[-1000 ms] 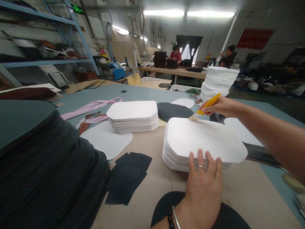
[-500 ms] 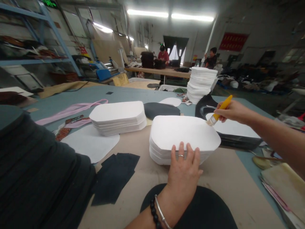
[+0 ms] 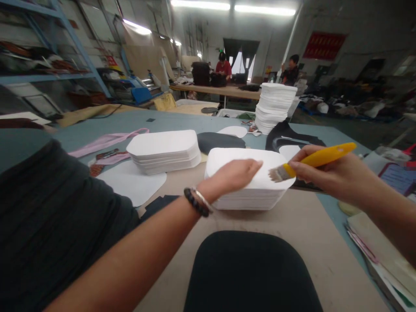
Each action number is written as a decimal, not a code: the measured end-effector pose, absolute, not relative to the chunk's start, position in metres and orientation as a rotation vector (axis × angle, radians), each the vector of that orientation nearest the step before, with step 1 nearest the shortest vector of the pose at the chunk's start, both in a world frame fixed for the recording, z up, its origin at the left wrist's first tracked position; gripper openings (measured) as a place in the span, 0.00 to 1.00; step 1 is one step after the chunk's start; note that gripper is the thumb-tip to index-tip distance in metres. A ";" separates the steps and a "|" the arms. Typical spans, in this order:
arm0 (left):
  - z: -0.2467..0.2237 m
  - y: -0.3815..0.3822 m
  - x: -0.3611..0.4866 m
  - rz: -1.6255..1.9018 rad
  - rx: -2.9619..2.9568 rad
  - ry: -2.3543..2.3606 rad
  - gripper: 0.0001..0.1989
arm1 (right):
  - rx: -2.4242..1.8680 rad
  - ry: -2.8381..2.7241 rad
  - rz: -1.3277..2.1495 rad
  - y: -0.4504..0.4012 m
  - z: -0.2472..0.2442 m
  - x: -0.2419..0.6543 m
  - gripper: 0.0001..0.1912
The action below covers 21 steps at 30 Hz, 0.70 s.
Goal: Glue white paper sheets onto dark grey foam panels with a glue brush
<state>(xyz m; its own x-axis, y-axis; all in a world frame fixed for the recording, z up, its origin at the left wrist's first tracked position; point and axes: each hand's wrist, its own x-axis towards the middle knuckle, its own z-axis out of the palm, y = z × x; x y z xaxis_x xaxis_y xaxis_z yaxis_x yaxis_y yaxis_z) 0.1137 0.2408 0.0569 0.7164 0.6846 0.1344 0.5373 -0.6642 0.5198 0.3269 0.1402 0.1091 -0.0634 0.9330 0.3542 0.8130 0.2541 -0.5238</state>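
Table (image 3: 195,123): broad, flat, blue-grey top with a tan sheet laid over the near part.

Dark stack (image 3: 48,216): tall pile of matt charcoal pieces with rounded edges, at the near left.

Dark oval piece (image 3: 250,273): smooth, black, rounded, lying flat at the near edge of the table.

White stack (image 3: 250,186): thick pile of matt white sheets, flat-topped with rounded, clipped corners, in the middle of the table just beyond the dark oval piece.

Second white stack (image 3: 164,149): same shape, lower, to the left and a little further off.

Tall white pile (image 3: 274,106): many thin sheets, at the far side of the table.

Left hand (image 3: 232,175): fingers held together and stretched out, palm down, resting over the top sheet of the white stack; beaded bracelet and metal bangle at the wrist.

Right hand (image 3: 328,175): closed around a brush.

Brush (image 3: 308,164): smooth yellow plastic handle, short pale bristles, its tip over the right edge of the white stack.
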 end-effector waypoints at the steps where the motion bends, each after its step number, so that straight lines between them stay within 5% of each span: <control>1: 0.069 0.257 0.108 0.406 2.298 0.895 0.33 | -1.493 -1.917 0.360 0.144 0.110 0.315 0.14; 7: 0.092 0.294 0.093 0.213 1.965 0.947 0.41 | -1.097 -2.038 0.800 0.186 0.085 0.254 0.10; 12: 0.081 0.288 0.098 0.214 2.048 0.943 0.41 | -1.257 -2.100 0.911 0.191 0.078 0.309 0.15; 21: 0.067 0.262 0.120 0.071 2.908 0.917 0.19 | -1.676 -1.877 0.922 0.179 0.111 0.465 0.18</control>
<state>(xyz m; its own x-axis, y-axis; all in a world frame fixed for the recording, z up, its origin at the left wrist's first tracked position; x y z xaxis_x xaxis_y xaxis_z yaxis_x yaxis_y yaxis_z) 0.1205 0.2622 0.0665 0.8185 0.5743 0.0168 0.5700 -0.8154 0.1012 0.4647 0.1786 0.1111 -0.1538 0.9835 -0.0955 0.6767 0.0344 -0.7354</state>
